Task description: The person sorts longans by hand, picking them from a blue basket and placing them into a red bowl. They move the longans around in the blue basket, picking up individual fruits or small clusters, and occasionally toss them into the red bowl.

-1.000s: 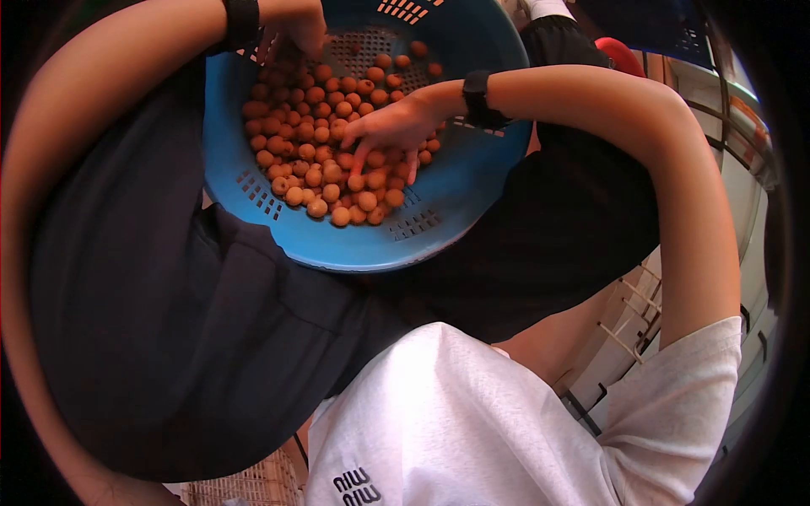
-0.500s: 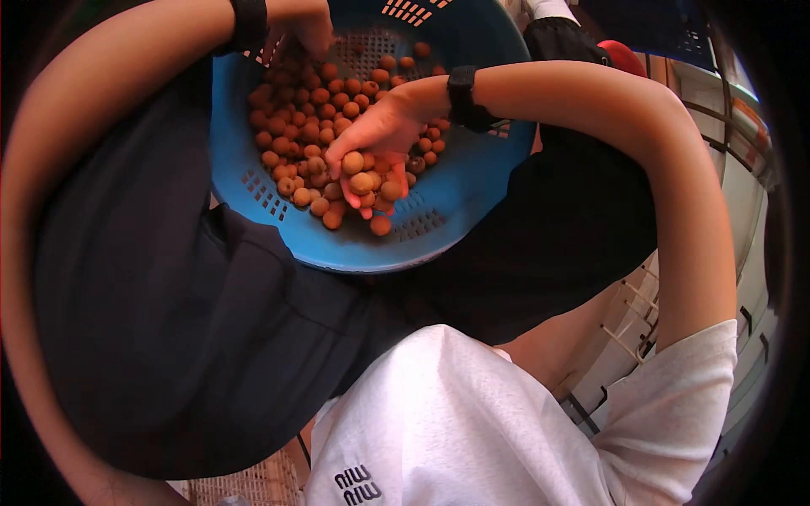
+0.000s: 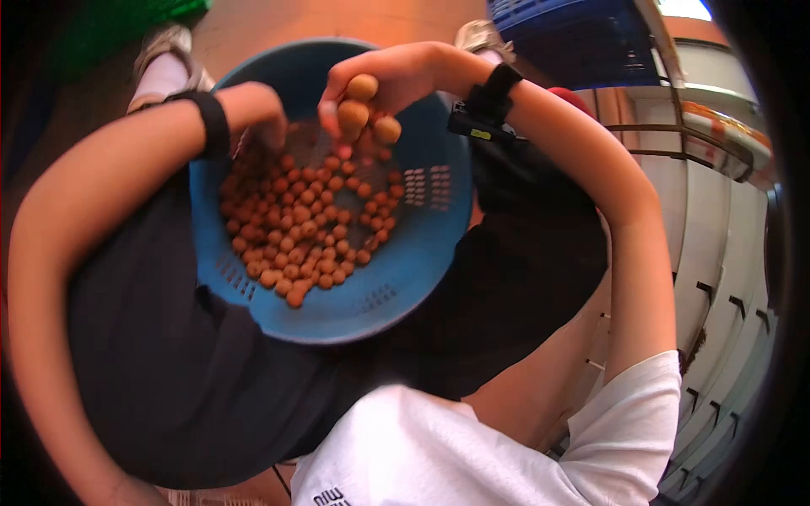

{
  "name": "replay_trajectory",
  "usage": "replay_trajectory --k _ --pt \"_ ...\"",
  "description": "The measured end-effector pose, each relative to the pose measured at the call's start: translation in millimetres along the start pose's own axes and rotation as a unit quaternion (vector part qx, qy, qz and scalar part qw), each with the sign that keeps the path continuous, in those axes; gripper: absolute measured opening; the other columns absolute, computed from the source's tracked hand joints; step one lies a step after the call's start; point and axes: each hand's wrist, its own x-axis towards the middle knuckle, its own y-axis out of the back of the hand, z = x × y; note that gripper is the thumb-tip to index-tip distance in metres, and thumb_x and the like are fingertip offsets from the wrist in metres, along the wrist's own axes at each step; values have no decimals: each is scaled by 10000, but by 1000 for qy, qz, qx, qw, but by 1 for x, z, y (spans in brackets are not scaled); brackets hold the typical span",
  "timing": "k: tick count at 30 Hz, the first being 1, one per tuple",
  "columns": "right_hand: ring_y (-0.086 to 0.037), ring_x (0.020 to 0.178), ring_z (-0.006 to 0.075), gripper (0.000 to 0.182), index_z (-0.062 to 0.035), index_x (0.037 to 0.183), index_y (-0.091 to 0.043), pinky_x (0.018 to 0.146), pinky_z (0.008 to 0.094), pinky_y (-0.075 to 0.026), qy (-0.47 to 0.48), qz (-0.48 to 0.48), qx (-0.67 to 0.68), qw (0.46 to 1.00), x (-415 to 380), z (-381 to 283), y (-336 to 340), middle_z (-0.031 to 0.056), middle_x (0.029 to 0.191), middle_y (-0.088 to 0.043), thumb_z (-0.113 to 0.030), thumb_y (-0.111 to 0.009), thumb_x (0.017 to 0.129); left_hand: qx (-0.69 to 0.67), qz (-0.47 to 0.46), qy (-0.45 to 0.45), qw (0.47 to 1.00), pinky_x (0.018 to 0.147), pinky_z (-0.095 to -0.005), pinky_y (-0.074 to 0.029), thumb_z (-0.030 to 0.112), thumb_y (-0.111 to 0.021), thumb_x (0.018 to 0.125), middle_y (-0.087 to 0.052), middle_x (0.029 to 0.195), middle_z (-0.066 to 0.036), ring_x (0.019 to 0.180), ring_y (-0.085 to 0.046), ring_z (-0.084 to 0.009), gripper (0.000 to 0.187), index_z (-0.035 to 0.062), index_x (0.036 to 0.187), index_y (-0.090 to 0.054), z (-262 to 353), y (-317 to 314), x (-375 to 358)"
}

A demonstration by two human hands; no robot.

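A round blue plastic basket (image 3: 405,291) with slotted sides rests between the thighs, with many small round brown longans (image 3: 295,228) heaped in it. My right hand (image 3: 390,74) is raised over the far part of the basket, its fingers curled around several longans (image 3: 353,115). My left hand (image 3: 263,111) hangs at the basket's far left, over the fruit. Its fingers are blurred and partly hidden, so whether they grip anything does not show.
A blue crate (image 3: 565,42) stands at the far right and a green one (image 3: 126,25) at the far left. Shoes (image 3: 485,38) flank the basket's far side. White shelving (image 3: 717,253) with dark brackets lines the right.
My right hand has lifted from the near side of the heap toward the far rim with longans in it. The view has shifted, showing more floor beyond the basket.
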Motion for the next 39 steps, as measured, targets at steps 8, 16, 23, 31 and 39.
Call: replay_trajectory --k 8,16,23,31,39 --pt "-593 805 212 293 -62 930 -555 750 329 -486 294 189 121 929 -216 83 38 109 940 -608 -315 -409 904 2 22 21 1000 665 -342 -535 245 -403 827 -640 879 -143 718 -647 -216 362 -27 994 -573 5 -7 -3" --pt "-580 883 246 336 -71 1112 -536 817 365 -483 204 705 273 622 -369 290 0 101 1000 -588 -308 -426 900 23 17 -10 1000 658 -351 -540 280 -494 829 -616 964 -132 771 -628 -219 354 6 1036 -577 -4 -7 18" --pt "-576 809 208 417 -113 1162 -540 669 356 -511 -331 691 -137 627 -359 265 44 84 1030 -570 -377 -517 839 36 13 -25 999 627 -339 -535 296 -531 808 -627 927 -138 737 -626 -224 335 12 967 -611 1 -8 6" --pt "-622 841 269 299 -29 1013 -591 725 339 -481 49 490 -587 643 -169 52 48 162 893 -633 -270 -513 854 150 -31 -72 986 708 -392 -517 293 -503 827 -621 934 -166 808 -614 -263 354 17 1032 -588 -24 -4 104" --pt "-602 842 197 304 -97 1107 -563 730 310 -488 -88 183 -475 856 56 1 -12 98 939 -619 -252 -448 872 -124 -73 -127 981 796 -408 -517 197 -458 855 -490 1218 -186 988 -571 -294 412 1 1217 -447 -15 -5 65"
